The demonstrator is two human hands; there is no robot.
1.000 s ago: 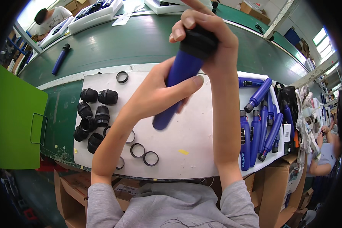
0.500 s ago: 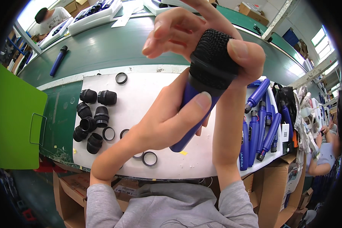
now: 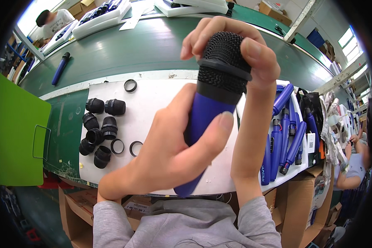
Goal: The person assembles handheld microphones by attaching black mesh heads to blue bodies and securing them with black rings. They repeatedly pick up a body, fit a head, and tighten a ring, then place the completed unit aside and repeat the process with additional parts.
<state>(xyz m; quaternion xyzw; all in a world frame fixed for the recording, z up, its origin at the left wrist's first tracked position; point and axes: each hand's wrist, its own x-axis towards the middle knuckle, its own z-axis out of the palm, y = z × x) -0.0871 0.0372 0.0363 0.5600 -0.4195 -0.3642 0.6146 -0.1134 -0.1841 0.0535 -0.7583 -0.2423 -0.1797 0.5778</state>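
Note:
A microphone with a blue body and a black mesh head is held up in front of me, tilted with its head away from me. My left hand is wrapped round the blue body, its thumb lying along the near side. At the top, my right hand curls over the black mesh head, with thumb and fingers on either side. A dark band circles the mesh. On the white sheet at the left lie several black mesh heads and black rings.
Several blue microphone bodies lie in a white foam tray on the right. One microphone rests on the green conveyor beyond. A green panel stands at the left. Foam trays, cardboard boxes and other people are around.
My right hand's raised fingers have come down and curled over the mesh head. The microphone and my left hand have shifted slightly towards me and left. The band round the mesh now shows.

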